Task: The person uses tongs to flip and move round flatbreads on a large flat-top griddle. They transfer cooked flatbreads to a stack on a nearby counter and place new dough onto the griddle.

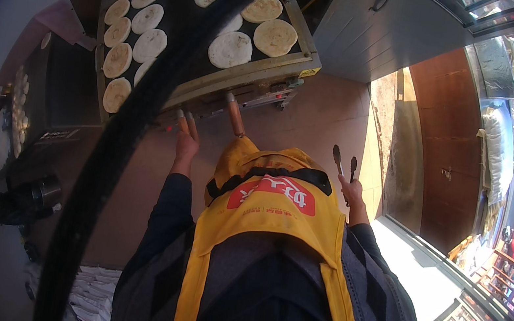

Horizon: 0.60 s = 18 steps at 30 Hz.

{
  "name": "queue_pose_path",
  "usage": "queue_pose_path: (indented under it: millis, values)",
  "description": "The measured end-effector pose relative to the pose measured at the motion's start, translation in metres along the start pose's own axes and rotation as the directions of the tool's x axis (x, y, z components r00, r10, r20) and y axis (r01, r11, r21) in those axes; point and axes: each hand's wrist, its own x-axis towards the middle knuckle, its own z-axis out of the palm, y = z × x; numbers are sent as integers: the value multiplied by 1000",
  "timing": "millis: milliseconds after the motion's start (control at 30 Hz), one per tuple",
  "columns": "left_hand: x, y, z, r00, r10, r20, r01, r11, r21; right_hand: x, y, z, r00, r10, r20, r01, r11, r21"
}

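Observation:
My left hand (186, 146) grips a pair of short wooden handles (188, 123) with metal ferrules, at the front of a large griddle. A third wooden handle (235, 115) sticks out to their right, apart from my hand. Round flatbreads lie in two groups on the dark griddle (179, 62), some pale, others browned. In my right hand (353, 191) is a pair of metal tongs (338, 159) with dark tips; its jaws are spread, with nothing between them. The tongs stay clear of the griddle, over the floor.
A dark cable or strap crosses the view close to the camera, hiding part of the griddle. Far left, a person (6, 205) is beside a table bearing small dough pieces (20, 110). A grey metal door (356, 31) stands right of the griddle; a sunlit doorway opens at the right.

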Motion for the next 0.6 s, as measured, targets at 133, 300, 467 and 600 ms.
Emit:
queue_pose_path:
  millis: [133, 300, 467, 600]
  values:
    - [-2, 9, -5, 994, -54, 92, 42, 992, 121, -5, -3, -3, 1000, 9, 14, -9, 1000, 13]
    - [-3, -3, 0, 996, 74, -40, -73, 997, 34, -6, -6, -4, 1000, -9, 4, 9, 1000, 7]
    - [-4, 11, -5, 998, 18, 65, -20, 1000, 20, -9, -6, -5, 1000, 13, -2, -13, 1000, 19]
    - [2, 5, -1, 997, 12, 71, -22, 989, 144, -10, -4, -3, 1000, 3, -12, -3, 1000, 13]
